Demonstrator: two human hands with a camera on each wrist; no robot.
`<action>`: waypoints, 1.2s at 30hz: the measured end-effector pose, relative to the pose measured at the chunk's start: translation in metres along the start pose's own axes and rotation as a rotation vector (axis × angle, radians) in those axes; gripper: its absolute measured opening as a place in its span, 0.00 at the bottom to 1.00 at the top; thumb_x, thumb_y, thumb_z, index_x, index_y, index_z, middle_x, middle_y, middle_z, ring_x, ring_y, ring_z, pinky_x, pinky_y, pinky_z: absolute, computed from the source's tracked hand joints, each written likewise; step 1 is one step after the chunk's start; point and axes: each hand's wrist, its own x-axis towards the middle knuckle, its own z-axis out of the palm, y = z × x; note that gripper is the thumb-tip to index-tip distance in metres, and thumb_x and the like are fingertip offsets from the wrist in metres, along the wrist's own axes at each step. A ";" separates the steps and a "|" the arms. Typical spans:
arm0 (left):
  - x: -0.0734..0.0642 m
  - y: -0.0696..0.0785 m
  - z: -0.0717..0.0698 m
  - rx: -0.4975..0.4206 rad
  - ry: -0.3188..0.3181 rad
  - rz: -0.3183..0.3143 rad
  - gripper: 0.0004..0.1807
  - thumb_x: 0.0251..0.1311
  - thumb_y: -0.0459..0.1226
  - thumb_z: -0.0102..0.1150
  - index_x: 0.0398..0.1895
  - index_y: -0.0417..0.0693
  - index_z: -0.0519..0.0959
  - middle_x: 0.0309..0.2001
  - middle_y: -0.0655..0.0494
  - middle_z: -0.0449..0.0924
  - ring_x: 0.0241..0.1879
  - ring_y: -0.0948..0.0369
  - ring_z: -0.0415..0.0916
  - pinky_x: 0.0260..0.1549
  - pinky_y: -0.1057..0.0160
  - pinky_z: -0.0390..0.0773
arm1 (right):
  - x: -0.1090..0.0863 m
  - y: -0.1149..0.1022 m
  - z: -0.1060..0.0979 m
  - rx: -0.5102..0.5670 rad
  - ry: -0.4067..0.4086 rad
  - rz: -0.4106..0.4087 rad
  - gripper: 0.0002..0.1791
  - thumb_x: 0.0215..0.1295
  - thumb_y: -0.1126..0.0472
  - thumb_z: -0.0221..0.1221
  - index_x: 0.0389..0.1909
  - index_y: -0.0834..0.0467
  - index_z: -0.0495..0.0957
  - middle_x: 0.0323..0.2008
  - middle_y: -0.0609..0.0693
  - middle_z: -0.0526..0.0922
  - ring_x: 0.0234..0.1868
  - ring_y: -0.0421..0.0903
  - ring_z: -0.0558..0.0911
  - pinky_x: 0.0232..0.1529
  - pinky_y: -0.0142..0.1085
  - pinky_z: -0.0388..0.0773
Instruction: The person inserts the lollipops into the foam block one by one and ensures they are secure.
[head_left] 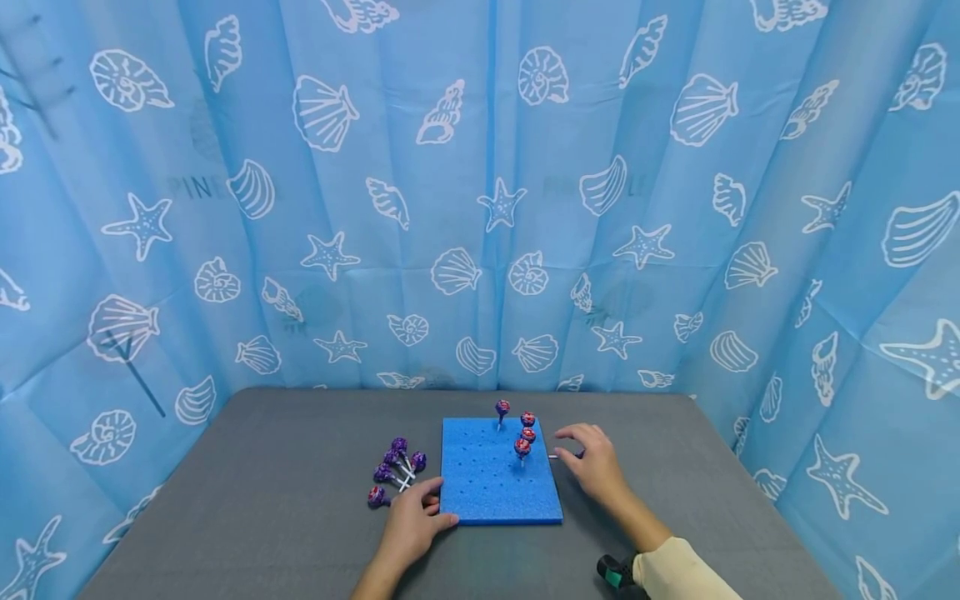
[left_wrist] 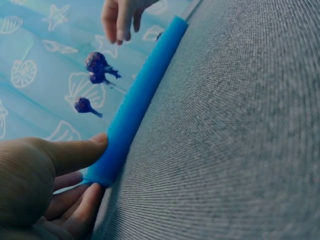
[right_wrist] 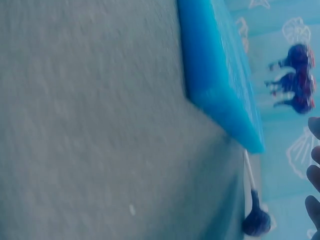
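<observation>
A blue foam board (head_left: 498,500) dotted with small holes lies on the table. Several lollipops (head_left: 522,447) in red and purple wrappers stand upright in its far and right part. My left hand (head_left: 412,521) holds the board's near left corner between thumb and fingers; the left wrist view shows the thumb (left_wrist: 80,152) against the foam. To the right of the board my right hand (head_left: 596,465) hovers with parted, bent fingers, nothing held between them. Close by it, one lollipop (right_wrist: 257,220) lies with its white stick towards the board, partly hidden by the hand in the head view.
Left of the board, several purple-wrapped lollipops (head_left: 399,458) lie in a loose pile, with a redder one (head_left: 377,497) beside my left hand. The grey table (head_left: 300,500) ends at a blue shell-print curtain (head_left: 480,208). A dark strap (head_left: 621,575) is on the right wrist.
</observation>
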 end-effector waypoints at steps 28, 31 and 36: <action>0.000 -0.003 0.001 -0.009 0.003 0.024 0.35 0.42 0.34 0.78 0.57 0.36 0.77 0.43 0.48 0.79 0.44 0.55 0.78 0.39 0.61 0.82 | -0.013 0.049 -0.025 -0.098 -0.274 0.172 0.27 0.48 0.67 0.73 0.52 0.62 0.79 0.43 0.56 0.84 0.45 0.56 0.77 0.48 0.55 0.72; 0.000 -0.003 0.001 -0.012 0.002 0.016 0.35 0.42 0.34 0.78 0.57 0.37 0.77 0.44 0.49 0.79 0.44 0.55 0.78 0.39 0.61 0.82 | -0.014 0.050 -0.025 -0.106 -0.274 0.186 0.26 0.48 0.68 0.72 0.51 0.62 0.79 0.40 0.54 0.84 0.43 0.55 0.78 0.47 0.55 0.72; 0.000 -0.003 0.000 -0.016 -0.004 0.008 0.35 0.42 0.35 0.78 0.58 0.37 0.77 0.43 0.49 0.79 0.44 0.55 0.78 0.39 0.61 0.82 | -0.014 0.048 -0.024 -0.098 -0.275 0.210 0.23 0.51 0.69 0.70 0.50 0.61 0.79 0.37 0.51 0.83 0.41 0.53 0.79 0.45 0.53 0.75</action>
